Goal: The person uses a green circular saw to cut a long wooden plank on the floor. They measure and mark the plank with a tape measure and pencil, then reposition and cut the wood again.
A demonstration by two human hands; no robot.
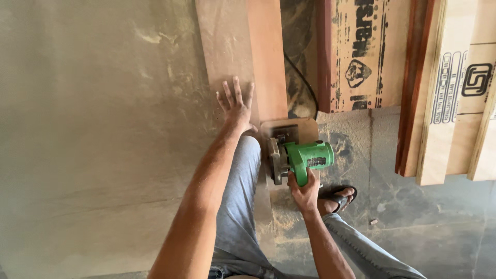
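Right hand grips green saw (blade running up-frame along board); left hand fingers spread.

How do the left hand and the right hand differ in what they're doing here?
The left hand lies flat, fingers spread, on the plywood sheet; the right hand is closed around the handle of the green circular saw. The left arm reaches farther forward, while the right hand stays nearer the body, close to the sandalled foot. Both are bare and work at the same sheet.
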